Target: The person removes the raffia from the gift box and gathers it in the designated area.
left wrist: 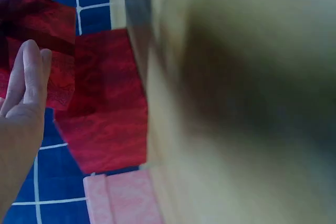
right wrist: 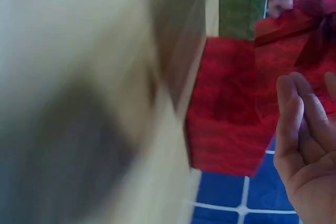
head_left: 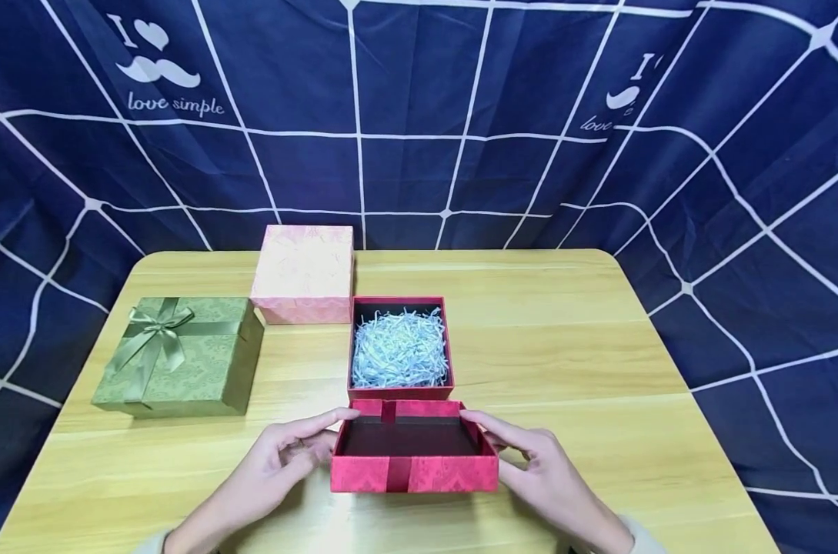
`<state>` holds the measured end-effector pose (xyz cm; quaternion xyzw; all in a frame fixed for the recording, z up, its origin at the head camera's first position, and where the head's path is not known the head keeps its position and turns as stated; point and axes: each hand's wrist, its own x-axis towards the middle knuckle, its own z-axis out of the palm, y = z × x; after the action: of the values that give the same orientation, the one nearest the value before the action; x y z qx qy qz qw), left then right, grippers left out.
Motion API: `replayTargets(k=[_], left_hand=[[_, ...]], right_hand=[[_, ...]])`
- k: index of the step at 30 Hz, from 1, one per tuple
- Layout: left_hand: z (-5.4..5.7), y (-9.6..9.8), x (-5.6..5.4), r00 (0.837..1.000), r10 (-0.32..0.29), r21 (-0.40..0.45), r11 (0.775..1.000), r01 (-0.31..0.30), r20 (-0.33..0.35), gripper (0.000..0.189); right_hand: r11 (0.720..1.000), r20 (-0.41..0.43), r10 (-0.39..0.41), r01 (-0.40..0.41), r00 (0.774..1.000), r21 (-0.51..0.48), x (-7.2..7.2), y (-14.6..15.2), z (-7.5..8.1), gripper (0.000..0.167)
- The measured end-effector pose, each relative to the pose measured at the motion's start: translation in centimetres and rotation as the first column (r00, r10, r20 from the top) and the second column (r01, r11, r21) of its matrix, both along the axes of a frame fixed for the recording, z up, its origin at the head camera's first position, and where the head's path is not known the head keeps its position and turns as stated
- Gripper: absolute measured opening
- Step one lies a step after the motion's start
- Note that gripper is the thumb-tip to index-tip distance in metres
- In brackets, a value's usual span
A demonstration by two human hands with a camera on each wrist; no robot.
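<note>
- Near the table's left edge: green box with a bow, lid on, well apart from both hands.
- Just behind it, toward the far edge: pink box, also closed, its right front corner touching or nearly touching the open red box.
- Left hand by the near edge, fingers straight and slightly apart, laid flat along the left wall of the red lid; no curl round it, judged a steadying press rather than a grip.
- Red lid between the two hands, upside down with hollow side up and ribbon crossing its front wall, directly in front of the red box and touching or nearly touching it.
- Red box behind the lid, around the middle of the table, open and filled with pale shredded paper.
- Right hand mirroring the left, fingers extended and loosely spread against the lid's right wall, palm turned inward; lid probably squeezed lightly from both sides for control.
- Wrist views blurred, showing only red walls and straight fingers.
</note>
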<state>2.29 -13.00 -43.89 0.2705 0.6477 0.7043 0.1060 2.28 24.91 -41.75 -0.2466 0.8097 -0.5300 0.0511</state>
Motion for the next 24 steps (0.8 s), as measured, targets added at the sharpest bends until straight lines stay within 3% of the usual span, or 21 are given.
replayTargets(k=[3, 7, 12, 17, 24], left_hand=[[-0.7, 0.3, 0.5, 0.998, 0.017, -0.016, 1.0, -0.016, 0.055, 0.044], [-1.7, 0.7, 1.1, 0.995, 0.051, -0.025, 0.998, -0.049, 0.083, 0.039], [-2.8, 0.7, 1.6, 0.993, 0.018, 0.037, 0.999, -0.023, 0.114, 0.045], [-3.5, 0.6, 1.6, 0.989, 0.0, -0.024, 1.0, 0.003, 0.147, 0.049], [-3.8, 0.5, 1.6, 0.989, 0.028, -0.136, 0.991, -0.008, 0.148, 0.05]], right_hand=[[0.996, 0.135, 0.022, -0.011, 0.991, -0.084, 0.5, 0.0, -0.7, 0.047], [0.983, 0.292, 0.054, 0.001, 0.955, -0.184, 1.1, -0.1, -1.6, 0.042], [0.986, 0.406, 0.027, 0.042, 0.914, -0.16, 1.6, -0.3, -2.0, 0.041], [0.991, 0.489, 0.01, 0.056, 0.872, -0.119, 1.8, -0.2, -2.4, 0.047], [0.993, 0.508, 0.025, 0.037, 0.861, -0.111, 1.7, -0.6, -3.2, 0.057]])
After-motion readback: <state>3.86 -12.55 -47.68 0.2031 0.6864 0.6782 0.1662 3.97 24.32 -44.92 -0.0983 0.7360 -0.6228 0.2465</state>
